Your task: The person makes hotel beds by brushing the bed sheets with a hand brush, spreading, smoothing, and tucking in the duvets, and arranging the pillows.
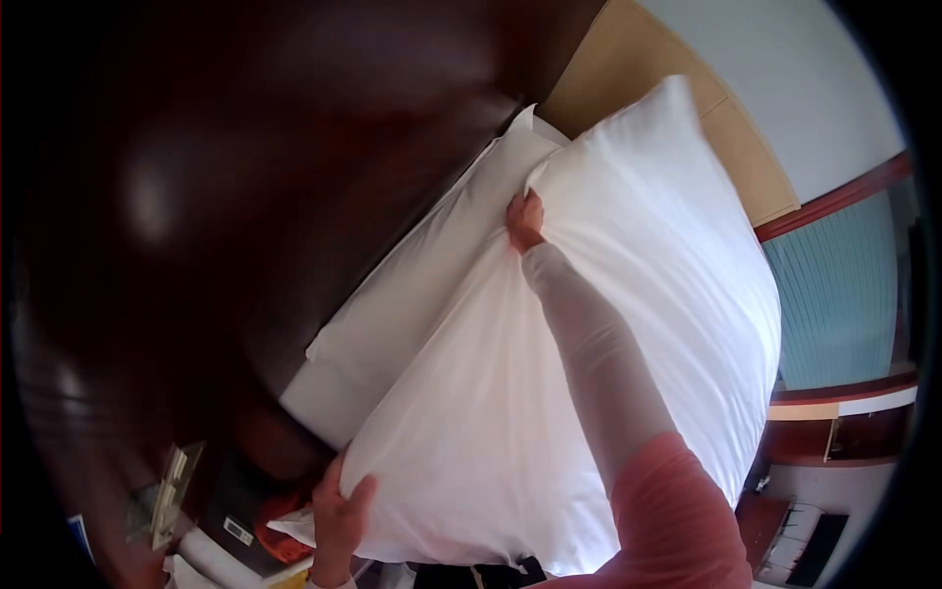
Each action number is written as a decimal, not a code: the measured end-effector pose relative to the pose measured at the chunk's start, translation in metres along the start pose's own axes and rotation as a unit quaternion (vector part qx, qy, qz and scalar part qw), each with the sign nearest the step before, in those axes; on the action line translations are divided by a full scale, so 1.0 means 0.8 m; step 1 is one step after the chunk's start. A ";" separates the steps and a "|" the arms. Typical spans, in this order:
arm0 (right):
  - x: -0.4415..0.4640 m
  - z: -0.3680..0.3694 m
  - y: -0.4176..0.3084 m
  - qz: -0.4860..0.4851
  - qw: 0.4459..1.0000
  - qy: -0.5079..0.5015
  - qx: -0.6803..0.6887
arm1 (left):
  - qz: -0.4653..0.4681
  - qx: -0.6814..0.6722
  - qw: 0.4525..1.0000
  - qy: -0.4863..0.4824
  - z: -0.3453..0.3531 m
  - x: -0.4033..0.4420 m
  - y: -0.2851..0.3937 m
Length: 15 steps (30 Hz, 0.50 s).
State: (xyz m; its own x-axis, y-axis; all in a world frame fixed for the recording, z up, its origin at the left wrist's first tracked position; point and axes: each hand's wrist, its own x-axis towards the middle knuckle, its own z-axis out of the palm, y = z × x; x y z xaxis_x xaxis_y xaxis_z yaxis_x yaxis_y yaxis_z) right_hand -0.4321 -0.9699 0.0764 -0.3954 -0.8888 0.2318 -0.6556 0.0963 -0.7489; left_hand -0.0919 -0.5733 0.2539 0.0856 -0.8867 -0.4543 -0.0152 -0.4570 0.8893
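A large white pillow or folded cover (471, 393) fills the middle of the view, creased where it is gripped. My right hand (525, 221) is closed on its upper edge, the arm stretched across it in a white and pink sleeve. At the lower left, my left hand (343, 510) grips the near left edge, its thumb on the white cloth. Behind lies another white pillow (412, 275), along the dark headboard (226, 177).
A light wooden panel (628, 59) stands at the upper right. Blue-green blinds (834, 294) hang at the right. A dark box-like item (235, 510) and a red item (291, 535) are at the lower left.
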 end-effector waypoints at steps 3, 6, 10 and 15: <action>-0.021 -0.007 0.002 0.068 0.988 -0.071 0.123 | -0.023 0.109 0.993 0.045 -0.035 0.062 -0.067; -0.062 -0.104 -0.060 0.142 0.925 -0.259 0.238 | -0.032 0.113 0.993 0.002 -0.068 0.084 -0.127; -0.198 -0.256 -0.058 0.161 0.866 -0.411 0.234 | -0.171 0.125 0.970 -0.117 -0.129 0.073 -0.187; -0.487 -0.408 0.016 0.464 0.757 -0.447 0.111 | -0.144 0.255 0.939 -0.182 -0.157 0.055 -0.186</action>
State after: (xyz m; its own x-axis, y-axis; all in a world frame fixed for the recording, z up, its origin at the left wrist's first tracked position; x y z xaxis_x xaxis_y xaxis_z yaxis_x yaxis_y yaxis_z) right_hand -0.4968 -0.4764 0.1790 0.0394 -0.4423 -0.8960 -0.2004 0.8750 -0.4408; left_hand 0.0390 -0.5357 0.1082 -0.1842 -0.6441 -0.7425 -0.5273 -0.5728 0.6277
